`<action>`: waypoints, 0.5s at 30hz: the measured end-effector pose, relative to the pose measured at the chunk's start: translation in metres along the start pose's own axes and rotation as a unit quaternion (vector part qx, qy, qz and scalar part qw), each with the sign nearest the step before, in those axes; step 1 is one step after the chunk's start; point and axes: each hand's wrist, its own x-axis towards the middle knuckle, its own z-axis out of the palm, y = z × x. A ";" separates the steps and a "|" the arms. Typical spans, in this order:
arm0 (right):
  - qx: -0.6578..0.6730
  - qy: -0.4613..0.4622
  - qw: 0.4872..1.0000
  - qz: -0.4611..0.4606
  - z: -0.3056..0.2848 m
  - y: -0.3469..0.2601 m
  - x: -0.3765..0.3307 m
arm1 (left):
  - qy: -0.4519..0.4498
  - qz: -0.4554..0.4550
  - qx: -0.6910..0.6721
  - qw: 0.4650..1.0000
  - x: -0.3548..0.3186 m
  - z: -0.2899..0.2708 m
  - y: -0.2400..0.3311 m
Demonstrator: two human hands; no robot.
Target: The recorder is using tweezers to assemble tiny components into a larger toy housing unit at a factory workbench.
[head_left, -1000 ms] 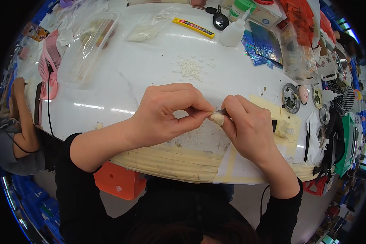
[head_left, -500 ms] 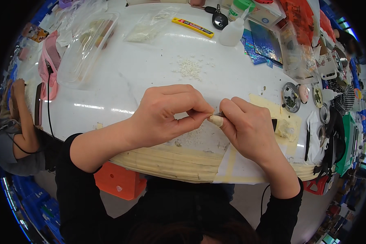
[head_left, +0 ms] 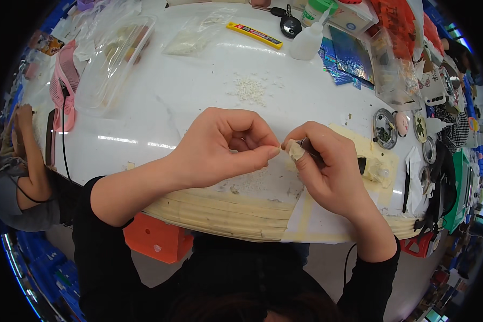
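Over the near middle of the table, my left hand (head_left: 220,147) is closed in a pinch, thumb against forefinger. Whatever sits at its fingertips is too small to name. Just to the right, my right hand (head_left: 333,166) curls its fingers round a small dark metallic piece (head_left: 305,143), mostly hidden. Beige tape (head_left: 294,150) wraps the right thumb's tip. The two hands' fingertips almost meet. Beyond them lies a loose heap of tiny white pieces (head_left: 249,90), and more pale specks (head_left: 255,180) are scattered below the left hand.
At the back lie a clear bag (head_left: 190,43), a yellow cutter knife (head_left: 254,35), a white squeeze bottle (head_left: 306,45) and shiny blue sheets (head_left: 351,56). A clear plastic box (head_left: 118,64) stands left. Round metal tins (head_left: 384,129) sit right. Another person's arm (head_left: 29,153) shows far left.
My left thumb has straightened along the pinch, and the left fingertips have drawn slightly away from the right hand. The right forefinger has shifted, baring more of the taped thumb and metallic piece.
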 end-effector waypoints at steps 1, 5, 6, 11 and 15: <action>0.006 0.005 1.000 0.020 -0.001 0.000 0.001 | -0.002 -0.039 -0.045 0.998 0.000 0.000 0.004; 0.018 0.019 0.999 0.029 -0.005 0.001 0.003 | -0.022 -0.102 -0.120 0.987 0.002 -0.005 0.002; 0.021 0.020 1.000 0.009 -0.004 0.000 0.003 | -0.024 -0.104 -0.126 0.986 0.002 -0.005 0.001; 0.023 0.007 0.999 -0.043 -0.003 0.002 0.002 | -0.050 -0.118 -0.152 0.980 0.005 -0.007 -0.001; 0.027 0.015 0.998 -0.060 -0.004 0.003 0.003 | -0.045 -0.144 -0.192 0.970 0.006 -0.006 -0.001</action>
